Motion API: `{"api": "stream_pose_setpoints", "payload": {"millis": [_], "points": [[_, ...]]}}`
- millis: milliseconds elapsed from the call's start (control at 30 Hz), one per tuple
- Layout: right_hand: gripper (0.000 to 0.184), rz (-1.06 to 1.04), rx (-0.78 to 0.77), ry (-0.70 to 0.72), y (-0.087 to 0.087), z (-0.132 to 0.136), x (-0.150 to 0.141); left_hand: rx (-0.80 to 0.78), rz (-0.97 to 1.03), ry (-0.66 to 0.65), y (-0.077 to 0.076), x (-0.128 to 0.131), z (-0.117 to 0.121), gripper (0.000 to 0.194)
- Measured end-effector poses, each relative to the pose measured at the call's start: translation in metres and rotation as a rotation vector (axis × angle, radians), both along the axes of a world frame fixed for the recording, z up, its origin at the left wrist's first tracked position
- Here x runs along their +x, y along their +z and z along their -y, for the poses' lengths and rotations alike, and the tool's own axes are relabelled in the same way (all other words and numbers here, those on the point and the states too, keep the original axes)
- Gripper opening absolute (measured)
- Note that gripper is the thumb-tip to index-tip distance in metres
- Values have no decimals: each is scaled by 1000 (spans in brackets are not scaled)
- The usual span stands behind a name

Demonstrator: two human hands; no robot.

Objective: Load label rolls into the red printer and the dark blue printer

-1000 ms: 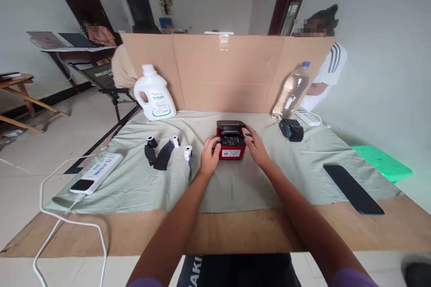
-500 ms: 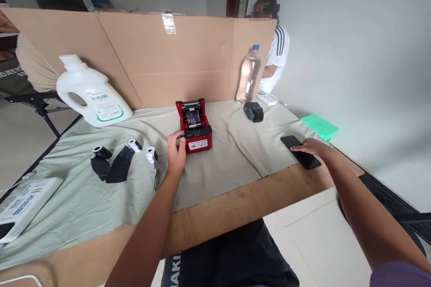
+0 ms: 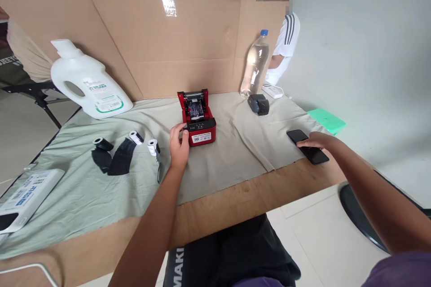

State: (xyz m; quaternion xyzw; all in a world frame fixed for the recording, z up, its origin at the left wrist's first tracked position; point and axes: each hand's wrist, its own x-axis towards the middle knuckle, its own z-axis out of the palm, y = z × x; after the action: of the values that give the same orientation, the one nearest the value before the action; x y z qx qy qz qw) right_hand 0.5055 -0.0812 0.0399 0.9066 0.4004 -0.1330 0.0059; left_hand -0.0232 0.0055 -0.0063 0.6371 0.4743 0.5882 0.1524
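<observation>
My left hand is closed against the left end of a small red and black label printer, thumb at the front and fingers behind. The printer's lid is up, and a dark roll shows inside. At the right, my right hand grips a black smartphone by its right side, the thumb lying across the dark screen. The phone rests on the cloth and the bare wood edge. Left of the printer lie a white-cored roll with a loose strip, and two more rolls trailing black film.
A cardboard screen stands along the back. Before it are a white detergent jug, a water bottle and a dark grey device. A white box lies at the left. Behind the screen is a person in white.
The view has tipped down a little, shifting the scene. Both hands keep their places, the left on the printer and the right on the phone.
</observation>
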Motion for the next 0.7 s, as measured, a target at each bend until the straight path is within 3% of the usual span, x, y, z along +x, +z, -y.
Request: {"api": "stream_pose_setpoints", "payload": {"millis": [67, 267, 533, 700], "points": [[35, -147, -111, -43, 5, -6, 3, 26, 13, -11, -1, 0, -1, 28], [33, -206, -148, -131, 8, -17, 6, 46, 30, -21, 1, 1, -1, 26], [40, -148, -190, -227, 17, -29, -14, 45, 47, -34, 1, 1, 0, 26], [41, -63, -198, -151, 23, -24, -26, 55, 44, -34, 1, 1, -1, 26]]}}
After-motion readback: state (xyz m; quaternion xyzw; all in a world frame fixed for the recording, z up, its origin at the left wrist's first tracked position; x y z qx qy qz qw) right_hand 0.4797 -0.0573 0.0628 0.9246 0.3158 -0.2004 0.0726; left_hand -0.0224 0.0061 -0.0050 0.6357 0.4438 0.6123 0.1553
